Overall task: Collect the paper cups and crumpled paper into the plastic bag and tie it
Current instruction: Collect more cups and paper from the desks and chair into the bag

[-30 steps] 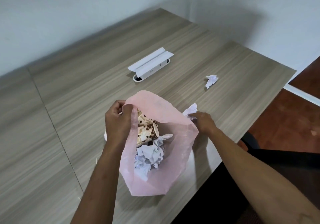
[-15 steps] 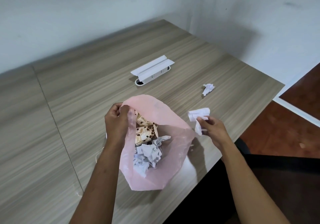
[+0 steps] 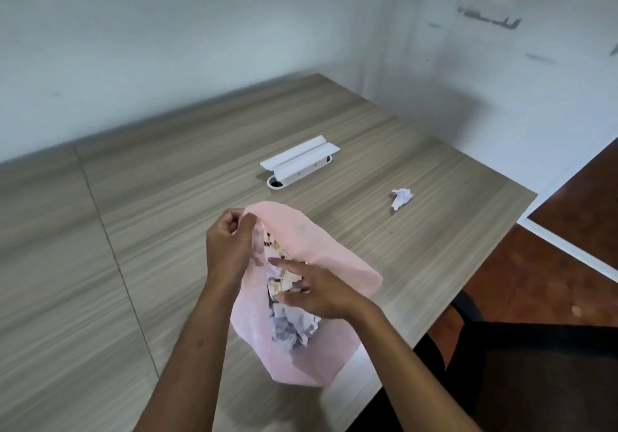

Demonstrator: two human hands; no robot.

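1. Pink plastic bag [image 3: 337, 264] lying on the wooden table [image 3: 160, 231] close to the near edge, mouth open and turned toward the camera.
2. Left hand [image 3: 230, 247] at the bag's far-left rim, thumb and fingers pinched shut on the thin pink film and lifting that rim clear of the surface.
3. Right hand [image 3: 317, 293] over the bag's mouth, palm down, fingers spread and loose, index stretched toward the left hand; fingertips [image 3: 276, 261] down among the contents, nothing seen gripped.
4. Inside the bag, toward its far end: patterned paper cups [image 3: 272, 247], cream with brown spots, partly hidden by the right hand; number not readable.
5. Inside the bag, nearer the closed end: bundle of white crumpled paper [image 3: 294, 328], just below the right wrist and touching the cups.
6. One more crumpled paper ball [image 3: 401, 197] loose on the table, well apart from the bag, toward the far-right corner and near the right edge.
7. White cable-outlet box [image 3: 297, 162] with raised lid set into the surface beyond the bag, between the bag and the far edge, not touching either.
8. Both forearms reaching in from the near edge; bag's closed end overlapping that edge, close to a dark chair seat [image 3: 501, 348] below the right side.
9. Bag untied, handles not distinguishable.
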